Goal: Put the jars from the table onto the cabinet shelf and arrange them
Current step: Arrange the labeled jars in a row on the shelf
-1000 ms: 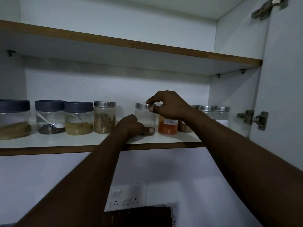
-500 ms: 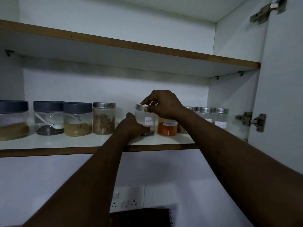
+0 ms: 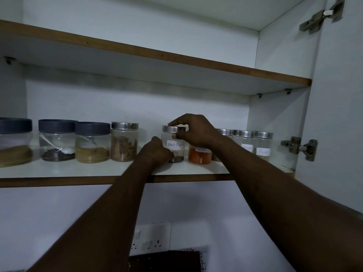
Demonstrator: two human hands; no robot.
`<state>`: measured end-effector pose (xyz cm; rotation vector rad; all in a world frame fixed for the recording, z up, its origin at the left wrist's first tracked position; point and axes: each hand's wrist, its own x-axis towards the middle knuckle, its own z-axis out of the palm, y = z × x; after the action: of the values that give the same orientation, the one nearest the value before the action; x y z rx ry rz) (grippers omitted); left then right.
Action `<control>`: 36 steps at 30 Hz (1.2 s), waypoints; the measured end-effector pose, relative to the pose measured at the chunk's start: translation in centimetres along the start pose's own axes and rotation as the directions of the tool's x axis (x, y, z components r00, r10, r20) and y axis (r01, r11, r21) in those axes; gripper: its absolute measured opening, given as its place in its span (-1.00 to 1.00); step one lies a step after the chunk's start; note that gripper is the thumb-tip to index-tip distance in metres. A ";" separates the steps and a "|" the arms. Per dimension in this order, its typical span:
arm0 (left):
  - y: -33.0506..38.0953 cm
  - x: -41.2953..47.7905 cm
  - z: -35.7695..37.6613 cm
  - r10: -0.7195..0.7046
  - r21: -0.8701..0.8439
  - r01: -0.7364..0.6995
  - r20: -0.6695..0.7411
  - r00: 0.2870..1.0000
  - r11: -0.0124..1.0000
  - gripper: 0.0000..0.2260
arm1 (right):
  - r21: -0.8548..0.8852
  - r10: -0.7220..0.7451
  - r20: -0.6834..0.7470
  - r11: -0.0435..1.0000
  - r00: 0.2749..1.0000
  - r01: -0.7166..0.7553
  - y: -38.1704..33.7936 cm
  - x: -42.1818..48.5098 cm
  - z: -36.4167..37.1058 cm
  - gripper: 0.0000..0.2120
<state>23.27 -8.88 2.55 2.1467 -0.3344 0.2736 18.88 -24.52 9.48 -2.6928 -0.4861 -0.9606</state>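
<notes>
We look up into a white laminate cabinet (image 3: 137, 107) whose smooth door (image 3: 337, 114) stands open at the right. Two flat boards cross it, each white on top with a brown wood-toned front edge: the upper shelf (image 3: 137, 50) and, lower, the cabinet shelf (image 3: 59, 169), which carries a row of round clear jars. Two bare forearms (image 3: 110, 213) reach up from below to the middle of that row.

At the left we see three squat dark-lidded jars (image 3: 57, 140) with matt lids, holding tan powder, dark grains and tan powder again. Next stands the bark jar (image 3: 124, 142), taller, with a brushed steel lid and brown curled pieces inside. After a gap comes the Black Pepper jar (image 3: 174, 146), upright on the shelf, steel-lidded, with a thin dark layer at its bottom and a white label handwritten "Black Pepper". Just beside it on the right is the red powder jar (image 3: 200, 155), whose label we cannot read. Farther right stand the Cloves jar (image 3: 245, 142) and the Fennel jar (image 3: 263, 144), named by their handwritten labels.

The right grip (image 3: 196, 130) pinches the Black Pepper jar's lid, fingers over the top and thumb on the front rim. The left grip (image 3: 157, 152) is curled round its lower left side.

Below the shelf is a white socket plate (image 3: 150, 238), and on the door a metal hinge (image 3: 299, 147)
</notes>
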 end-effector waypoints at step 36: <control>0.3 -1.9 -0.5 0.061 0.225 -0.053 -0.028 0.998 0.973 -0.32 | -0.203 0.003 0.054 0.979 0.999 0.009 -0.2 0.9 -1.1 -0.52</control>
<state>21.35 -8.37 2.43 2.3541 -0.3595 0.3973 18.88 -24.49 10.93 -2.9074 -0.4234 -0.9894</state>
